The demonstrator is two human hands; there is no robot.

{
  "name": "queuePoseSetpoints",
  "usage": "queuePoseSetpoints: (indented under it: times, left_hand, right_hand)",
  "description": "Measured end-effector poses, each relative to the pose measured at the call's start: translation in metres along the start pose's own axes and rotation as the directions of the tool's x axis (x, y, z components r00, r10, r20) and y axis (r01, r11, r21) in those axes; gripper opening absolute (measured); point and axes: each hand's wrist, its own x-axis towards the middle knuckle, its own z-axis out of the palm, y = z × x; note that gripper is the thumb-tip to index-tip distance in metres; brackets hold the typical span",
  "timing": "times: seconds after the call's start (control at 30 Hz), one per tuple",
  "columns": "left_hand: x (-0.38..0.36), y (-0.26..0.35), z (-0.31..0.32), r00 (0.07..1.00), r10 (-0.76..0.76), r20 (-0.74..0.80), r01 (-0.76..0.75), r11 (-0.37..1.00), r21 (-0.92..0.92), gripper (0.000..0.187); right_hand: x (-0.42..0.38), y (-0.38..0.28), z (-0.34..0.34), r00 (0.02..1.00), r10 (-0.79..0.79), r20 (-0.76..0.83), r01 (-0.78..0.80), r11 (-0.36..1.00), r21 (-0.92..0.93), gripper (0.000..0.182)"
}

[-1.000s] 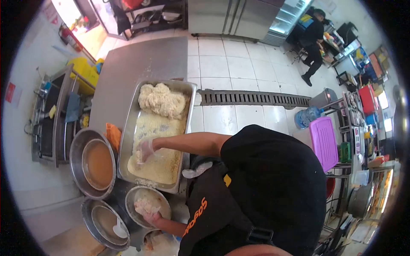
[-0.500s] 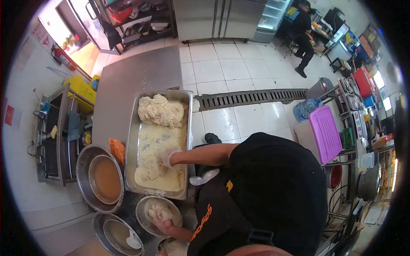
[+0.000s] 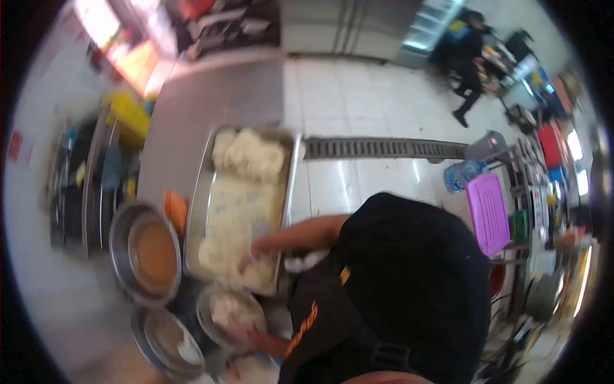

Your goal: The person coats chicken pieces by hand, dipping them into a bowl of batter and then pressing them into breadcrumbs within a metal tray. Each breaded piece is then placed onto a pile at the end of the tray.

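My right hand [image 3: 255,252], in a thin clear glove, hovers over or touches the pale breading flour [image 3: 246,211] in a deep metal tray [image 3: 193,240]. Its fingers look apart, with nothing visible in them, though motion blurs them. A heap of coated pieces [image 3: 249,155] lies at the tray's far end. My left hand [image 3: 243,334] reaches over the near rim of a round metal bowl [image 3: 206,320], against pale, wet-looking pieces [image 3: 225,310]. Blur hides its fingers, and I cannot make out whether it grips a piece or the bowl.
Left of the tray stands a large bowl of orange-brown liquid [image 3: 157,259]. Below it is another bowl [image 3: 142,333] with a white utensil [image 3: 189,349]. An orange cloth or bag [image 3: 175,210] lies beside the tray. Another person [image 3: 470,61] sits at the far right, beyond the floor drain [image 3: 384,148].
My right hand has lifted slightly out of the breading and shifted toward the tray's near end. My left hand stays at the bowl. The whole view has shifted and blurred.
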Motion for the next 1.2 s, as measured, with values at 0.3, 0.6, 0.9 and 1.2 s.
queuePoseSetpoints:
  times: [0.3, 0.6, 0.9, 1.2]
  left_hand:
    - [-0.017, 0.046, -0.031, 0.996, -0.09, 0.02, 0.084, 0.974, 0.213, 0.033]
    - [-0.01, 0.065, -0.039, 0.982, -0.188, 0.032, 0.18, 0.968, 0.174, 0.03]
    - [-0.017, 0.047, -0.011, 0.864, -0.488, -0.12, 0.34, 0.745, -0.574, 0.029]
    - [-0.015, -0.009, -0.018, 0.962, -0.256, -0.091, 0.153, 0.788, -0.596, 0.036]
  right_hand:
    - [0.063, 0.029, -0.026, 0.973, -0.111, -0.201, 0.02, 0.912, -0.41, 0.02]
    - [0.084, -0.007, -0.059, 0.992, -0.009, -0.129, -0.056, 0.866, -0.496, 0.016]
    - [0.062, -0.031, -0.094, 0.791, 0.127, -0.598, -0.426, 0.817, -0.389, 0.022]
    - [0.023, -0.016, -0.088, 0.972, 0.213, -0.096, -0.228, 0.957, -0.179, 0.039]
